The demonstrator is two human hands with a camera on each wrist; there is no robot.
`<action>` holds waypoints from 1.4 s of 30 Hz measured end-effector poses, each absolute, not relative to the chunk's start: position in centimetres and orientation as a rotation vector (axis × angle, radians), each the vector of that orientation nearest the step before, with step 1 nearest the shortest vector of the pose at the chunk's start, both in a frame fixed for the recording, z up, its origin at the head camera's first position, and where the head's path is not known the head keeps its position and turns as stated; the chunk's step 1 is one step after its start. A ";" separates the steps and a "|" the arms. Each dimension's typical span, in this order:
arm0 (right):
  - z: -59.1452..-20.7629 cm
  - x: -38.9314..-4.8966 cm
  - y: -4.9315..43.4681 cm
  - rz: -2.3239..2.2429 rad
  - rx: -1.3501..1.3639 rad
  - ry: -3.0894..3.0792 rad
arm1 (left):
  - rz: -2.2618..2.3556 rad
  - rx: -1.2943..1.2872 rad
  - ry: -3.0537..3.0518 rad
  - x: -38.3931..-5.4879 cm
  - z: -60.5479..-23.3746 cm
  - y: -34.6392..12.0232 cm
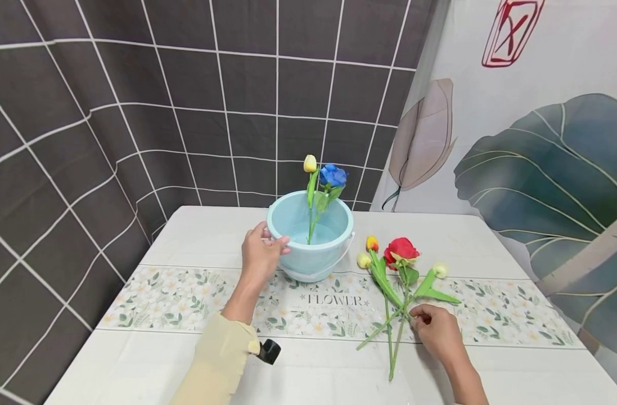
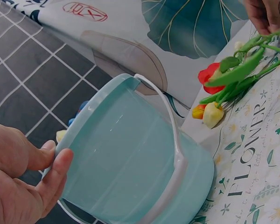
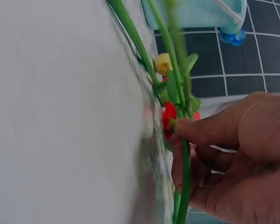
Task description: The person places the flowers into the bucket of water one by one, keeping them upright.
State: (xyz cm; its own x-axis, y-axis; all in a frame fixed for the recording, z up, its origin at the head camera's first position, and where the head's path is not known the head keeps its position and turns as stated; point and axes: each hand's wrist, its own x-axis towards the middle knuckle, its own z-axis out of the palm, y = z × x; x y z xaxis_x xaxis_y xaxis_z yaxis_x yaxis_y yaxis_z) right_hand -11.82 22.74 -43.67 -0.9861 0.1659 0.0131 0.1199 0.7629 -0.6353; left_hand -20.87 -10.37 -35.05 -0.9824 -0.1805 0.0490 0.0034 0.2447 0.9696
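Observation:
A light blue bucket [image 1: 308,264] stands upright on the table. My left hand [image 1: 261,253] grips its rim, thumb and fingers on either side, as the left wrist view also shows. Inside the bucket lean a yellow tulip [image 1: 310,163] and a blue flower [image 1: 333,175]. To the right lie crossed stems: a red rose [image 1: 401,251], an orange-red tulip [image 1: 372,243], a pale yellow tulip [image 1: 364,260] and a white tulip [image 1: 440,270]. My right hand [image 1: 436,332] pinches a green flower stem [image 3: 185,175] near the crossing; which bloom it belongs to I cannot tell.
A white table cover with a floral band lettered FLOWER [image 1: 334,300] lies under everything. The bucket's white handle [image 2: 175,140] hangs down its side. Behind the table hang a dark grid-patterned cloth [image 1: 247,135] and a pale curtain with large leaves [image 1: 546,169].

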 end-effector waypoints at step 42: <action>-44.8 -13.5 21.9 1.805 -0.667 -2.367 | -1.839 0.209 -2.374 -21.0 -34.9 -10.3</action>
